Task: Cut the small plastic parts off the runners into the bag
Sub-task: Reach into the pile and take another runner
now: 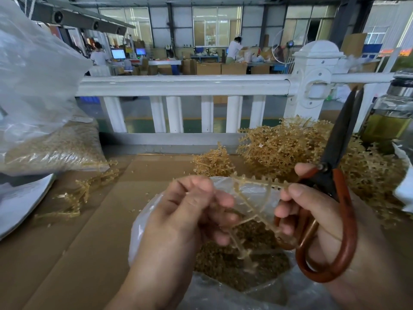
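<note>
Runner (pixel 257 183), tan, branched, edged with tiny pieces: held in the air between both hands, just above the open mouth of the bag (pixel 143 222).

Left hand (pixel 183 211): back turned to the camera, fingers curled, grip narrowed to a pinch on the runner's left side.

Right hand (pixel 312 211): grip doubly occupied. The runner's right tip is pinched between thumb and forefinger, and the other fingers are passed through the red-brown loops of the scissors (pixel 335 151). The dark blades are pointed up and away, nearly together.

Bag: clear plastic, lying on the cardboard-covered worktop (pixel 96 242), holding a layer of small parts (pixel 234 267).

Pile of uncut runners (pixel 288 142): heaped on the worktop behind the right hand.

Loose runners (pixel 78 198): scattered at left.

Second bag (pixel 51 148), filled with tan pieces: far left.

Glass jar (pixel 388 121), yellowish liquid inside: right edge.
</note>
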